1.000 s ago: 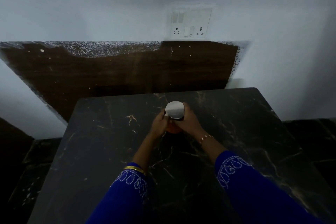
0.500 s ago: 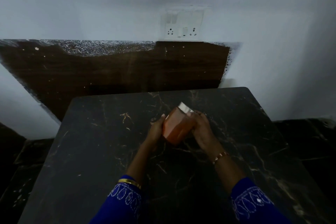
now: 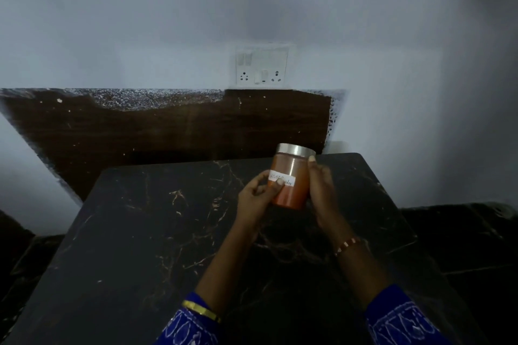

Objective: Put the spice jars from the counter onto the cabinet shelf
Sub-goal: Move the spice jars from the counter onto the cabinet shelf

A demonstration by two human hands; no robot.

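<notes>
1. Both hands hold one spice jar (image 3: 291,179). The left hand (image 3: 256,194) pinches its white label side, and the right hand (image 3: 321,185) wraps around the other side.
2. The jar is lifted above the dark table (image 3: 157,232), label facing the person, likely so it can be read.
3. No cabinet shelf shows; a switch plate (image 3: 262,66) sits on the wall.

spice jar (image 3: 291,176): upright, steel lid, above desk (image 3: 168,232) | left hand (image 3: 256,194) grips label side | right hand (image 3: 321,185) grips opposite side | socket plate (image 3: 262,68) beyond jar
</notes>
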